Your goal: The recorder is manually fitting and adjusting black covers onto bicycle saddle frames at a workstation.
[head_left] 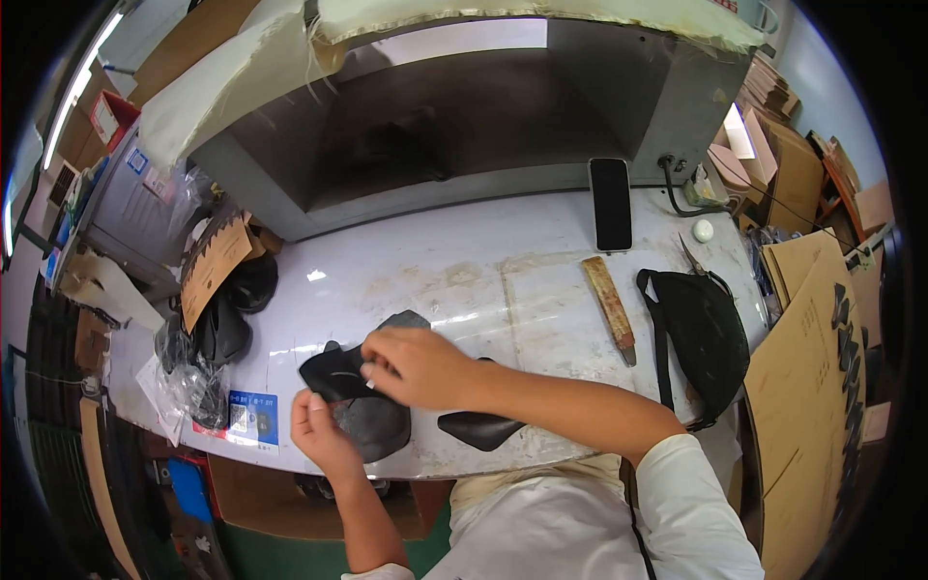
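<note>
A black leather-like piece [333,375], resembling a shoe part, is held at its lower left edge by the pinched fingers of my left hand [323,435]. Curled over its right side is my right hand [420,365], fingers pressed together; a tiny white spot shows at the fingertips, and I cannot make out what they grip. Below the piece lies a dark grey rounded part [375,430], partly covered by it. Another black piece [480,429] rests under my right forearm, near the table's front edge.
A phone [610,205] leans against a large grey metal box [464,184] at the back. Rightward lie a worn file-like bar [609,307], scissors [693,256] and a black pouch [704,338]. Black shoes [224,329] and plastic wrap [191,391] crowd the left; cardboard [797,367] stands right.
</note>
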`<state>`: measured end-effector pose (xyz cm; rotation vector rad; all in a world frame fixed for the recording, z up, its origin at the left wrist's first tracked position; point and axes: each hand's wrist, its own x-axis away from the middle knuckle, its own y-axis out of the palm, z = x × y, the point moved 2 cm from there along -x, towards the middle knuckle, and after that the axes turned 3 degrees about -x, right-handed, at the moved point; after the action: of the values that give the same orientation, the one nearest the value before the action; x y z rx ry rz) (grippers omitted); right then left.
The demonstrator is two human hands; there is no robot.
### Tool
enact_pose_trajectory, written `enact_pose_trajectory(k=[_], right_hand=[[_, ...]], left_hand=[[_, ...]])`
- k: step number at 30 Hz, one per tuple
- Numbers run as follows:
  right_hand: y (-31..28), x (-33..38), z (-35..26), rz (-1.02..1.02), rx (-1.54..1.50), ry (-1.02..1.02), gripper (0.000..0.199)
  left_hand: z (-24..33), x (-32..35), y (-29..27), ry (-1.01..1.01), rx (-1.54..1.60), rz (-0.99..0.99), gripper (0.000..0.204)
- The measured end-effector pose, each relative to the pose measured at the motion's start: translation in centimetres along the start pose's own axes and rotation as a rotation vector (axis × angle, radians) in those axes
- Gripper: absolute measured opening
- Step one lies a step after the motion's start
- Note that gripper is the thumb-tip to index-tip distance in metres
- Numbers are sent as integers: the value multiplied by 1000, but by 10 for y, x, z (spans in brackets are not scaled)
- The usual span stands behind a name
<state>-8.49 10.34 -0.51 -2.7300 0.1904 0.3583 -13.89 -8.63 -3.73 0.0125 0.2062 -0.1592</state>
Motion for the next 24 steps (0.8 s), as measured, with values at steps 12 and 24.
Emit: enact_pose_trajectory(k=[12,24], right_hand=[[-1,23,53,-145,845,-216,26],[-14,139,-44,-788,-252,286,31]], left_hand=[[75,52,-158,175,56,638,30],[64,130,4,-403,-150,-1030,29]])
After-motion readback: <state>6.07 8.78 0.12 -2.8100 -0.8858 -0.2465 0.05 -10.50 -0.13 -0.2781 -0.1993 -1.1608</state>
